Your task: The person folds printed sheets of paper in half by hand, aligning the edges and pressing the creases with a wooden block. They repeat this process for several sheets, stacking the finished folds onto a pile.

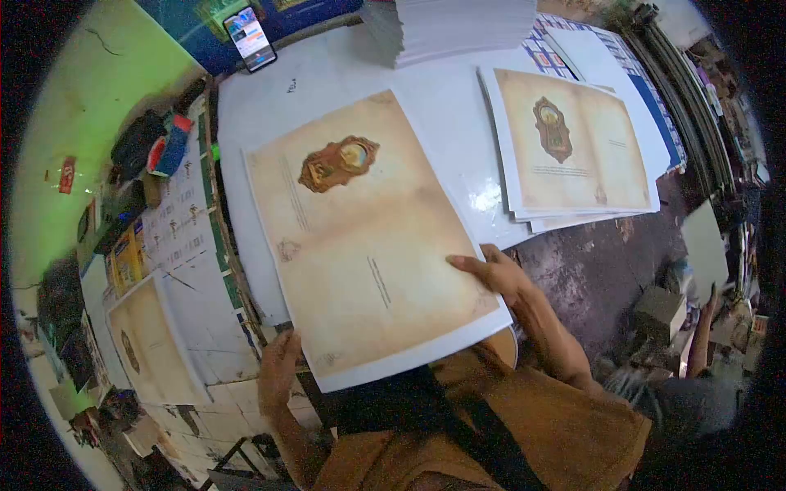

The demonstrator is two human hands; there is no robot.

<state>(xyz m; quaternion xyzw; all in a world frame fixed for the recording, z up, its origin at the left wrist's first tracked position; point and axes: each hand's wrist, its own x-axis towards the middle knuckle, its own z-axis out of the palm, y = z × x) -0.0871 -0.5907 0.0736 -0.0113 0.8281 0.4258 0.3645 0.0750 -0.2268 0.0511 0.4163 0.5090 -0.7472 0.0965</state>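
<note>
A large printed sheet [377,245], parchment-coloured with white margins and an ornate brown clock picture, lies slanted in front of me. It overlaps the white tabletop, and its lower end reaches over my lap. My right hand [501,278] grips its right edge, thumb on top and fingers hidden beneath. At the lower left corner, my left hand [280,368] has its fingers closed along the sheet's edge. To the right, a stack of matching printed sheets [573,143] rests on the white table [270,106], its lower edges slightly uneven.
A tall stack of white paper [467,33] stands at the back, near a lit phone [250,39]. On a lower surface at left lies another clock print [155,344]. Long dark bars [688,98] run along the right. Another person's hand [706,315] shows at far right.
</note>
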